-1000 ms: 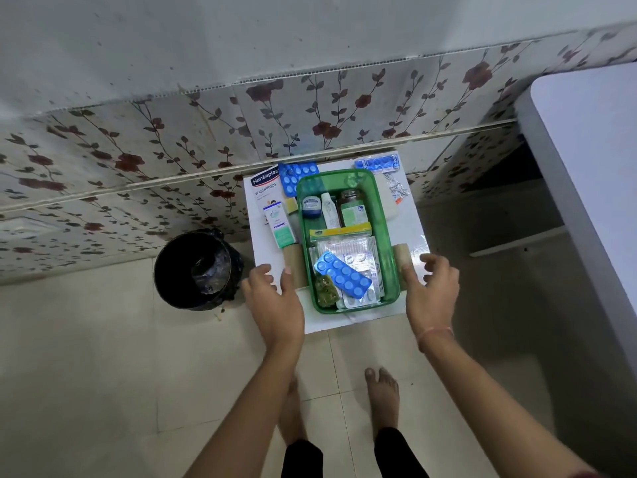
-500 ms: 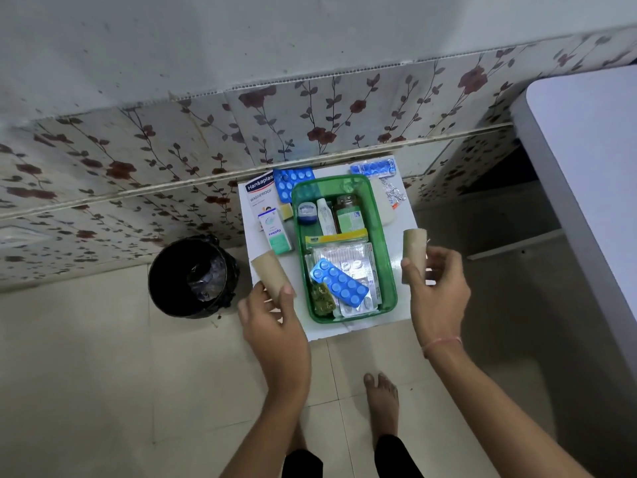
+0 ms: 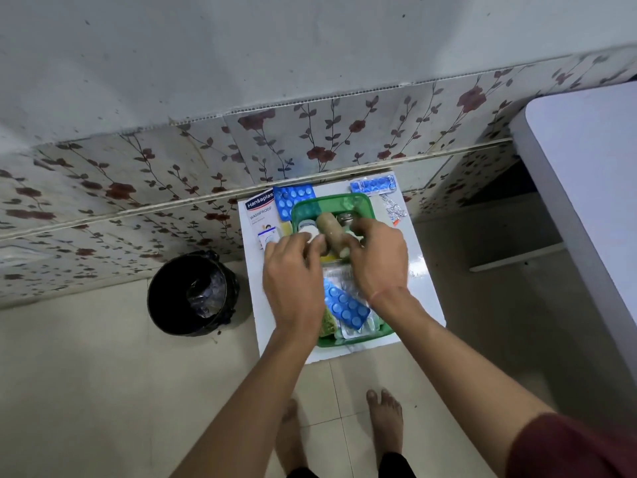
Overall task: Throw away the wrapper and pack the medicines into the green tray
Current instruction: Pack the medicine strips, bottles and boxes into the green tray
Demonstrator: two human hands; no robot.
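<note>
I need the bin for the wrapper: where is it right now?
In the head view the black bin stands on the floor, to the left of the white table, close to the floral-tiled wall.

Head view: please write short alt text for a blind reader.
Two hands, left and right, hold a brown roll above a green tray of medicines on a white table. A black bin stands on the floor nearby.

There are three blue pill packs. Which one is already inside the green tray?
The blue pack lying near the front of the green tray, below the hands. The other two lie outside it, on the white table by the wall.
</note>
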